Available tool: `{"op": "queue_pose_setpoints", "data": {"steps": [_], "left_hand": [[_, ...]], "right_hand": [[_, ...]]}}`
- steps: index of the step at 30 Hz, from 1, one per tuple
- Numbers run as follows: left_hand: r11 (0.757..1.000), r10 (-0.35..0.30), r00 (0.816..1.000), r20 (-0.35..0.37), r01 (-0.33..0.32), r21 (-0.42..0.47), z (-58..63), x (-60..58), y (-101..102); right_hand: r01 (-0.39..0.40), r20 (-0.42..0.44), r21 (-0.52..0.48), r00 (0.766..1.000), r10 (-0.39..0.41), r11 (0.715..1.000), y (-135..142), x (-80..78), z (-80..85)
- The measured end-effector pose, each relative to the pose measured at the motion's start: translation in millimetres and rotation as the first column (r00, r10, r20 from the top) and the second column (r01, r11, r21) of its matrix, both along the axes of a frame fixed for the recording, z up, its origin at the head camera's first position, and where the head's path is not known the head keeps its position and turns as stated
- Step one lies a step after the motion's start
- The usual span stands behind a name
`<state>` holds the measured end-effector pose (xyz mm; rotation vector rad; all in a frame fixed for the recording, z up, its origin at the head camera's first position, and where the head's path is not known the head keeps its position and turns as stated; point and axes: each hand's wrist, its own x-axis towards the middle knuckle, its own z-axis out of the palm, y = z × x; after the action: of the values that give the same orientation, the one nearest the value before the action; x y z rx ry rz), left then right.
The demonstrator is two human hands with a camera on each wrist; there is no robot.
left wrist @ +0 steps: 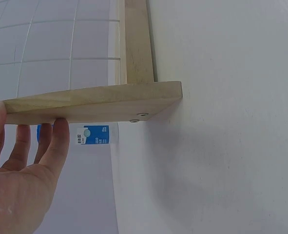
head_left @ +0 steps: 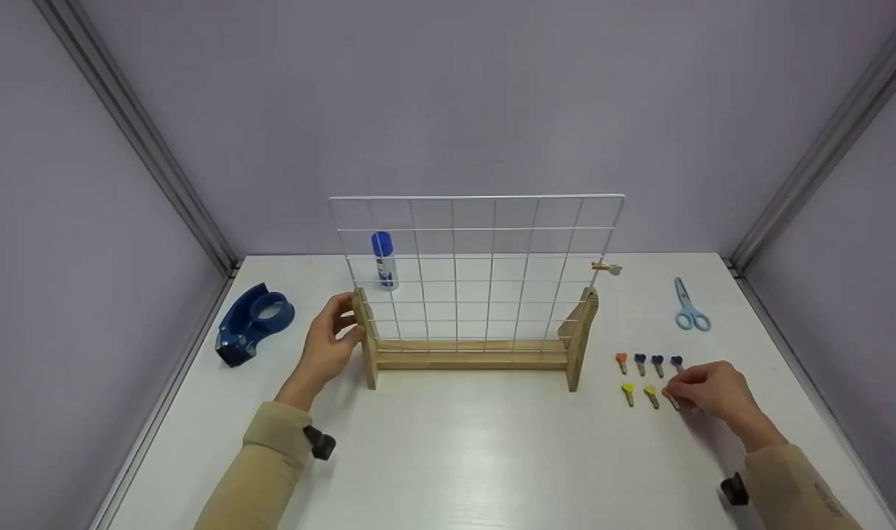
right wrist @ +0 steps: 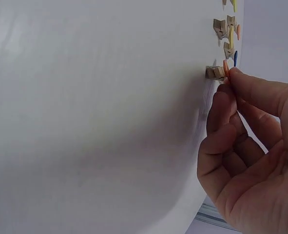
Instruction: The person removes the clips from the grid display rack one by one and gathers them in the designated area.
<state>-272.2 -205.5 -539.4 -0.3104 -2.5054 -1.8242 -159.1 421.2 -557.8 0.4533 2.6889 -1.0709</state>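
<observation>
A white wire grid (head_left: 475, 280) stands upright in a wooden base (head_left: 471, 361). Its left wooden side panel (left wrist: 100, 100) is held at the upper edge by my left hand (head_left: 328, 346), fingertips against the wood. Over on the right, my right hand (head_left: 716, 394) pinches a small wooden clothespin with an orange heart (right wrist: 226, 69), low over the table. Beside it lie clothespins with yellow hearts (head_left: 651, 395). Behind these is a row with an orange heart (head_left: 622, 362) and dark blue hearts (head_left: 657, 364). Another clothespin (head_left: 606, 268) is clipped to the grid's right edge.
A blue tape dispenser (head_left: 252, 320) lies on the left side of the white table (head_left: 448, 449). Behind the grid stands a glue stick (head_left: 384, 261) with a blue cap. Light blue scissors (head_left: 689, 308) lie at the back right. Grey panels enclose the table's back and sides.
</observation>
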Motion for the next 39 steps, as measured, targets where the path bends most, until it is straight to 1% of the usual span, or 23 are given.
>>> {"op": "queue_pose_setpoints", "data": {"steps": [12, 21, 24, 28, 31, 34, 37, 39], "left_hand": [[1.000, -0.002, 1.000, -0.009, 0.002, 0.001, 0.9, -0.1, 1], [1.000, 0.003, 1.000, -0.025, -0.003, 0.009, 0.9, 1.2, 1], [1.000, 0.001, 1.000, -0.026, 0.000, 0.013, 0.8, 1.1, 0], [1.000, 0.004, 1.000, -0.021, -0.004, 0.016, 0.1, 0.5, 0], [1.000, 0.012, 1.000, -0.014, -0.011, 0.010, 0.2, 0.7, 0], [1.000, 0.017, 1.000, -0.005, -0.017, 0.004, 0.3, 0.6, 0], [1.000, 0.013, 1.000, -0.002, -0.013, 0.001, 0.1, -0.2, 0], [1.000, 0.008, 1.000, 0.000, -0.008, 0.000, 0.4, -1.1, 0]], "right_hand": [[0.001, -0.017, 0.018, 1.000, -0.001, 1.000, 0, 1.5, -1.9], [0.033, -0.054, 0.036, 0.998, -0.031, 0.999, -2, 4.2, 5.0], [0.038, -0.084, 0.034, 0.996, -0.035, 0.999, -7, 4.2, 10.5], [0.046, -0.160, 0.003, 0.986, -0.045, 0.999, -21, 1.7, 20.0], [0.053, -0.239, -0.074, 0.969, -0.069, 0.996, -35, -2.6, 28.3], [0.051, -0.325, -0.180, 0.940, -0.108, 0.982, -52, -7.5, 37.5], [0.038, -0.419, -0.286, 0.894, -0.161, 0.958, -70, -13.2, 46.8], [0.012, -0.482, -0.353, 0.855, -0.193, 0.936, -83, -18.2, 53.6]]}}
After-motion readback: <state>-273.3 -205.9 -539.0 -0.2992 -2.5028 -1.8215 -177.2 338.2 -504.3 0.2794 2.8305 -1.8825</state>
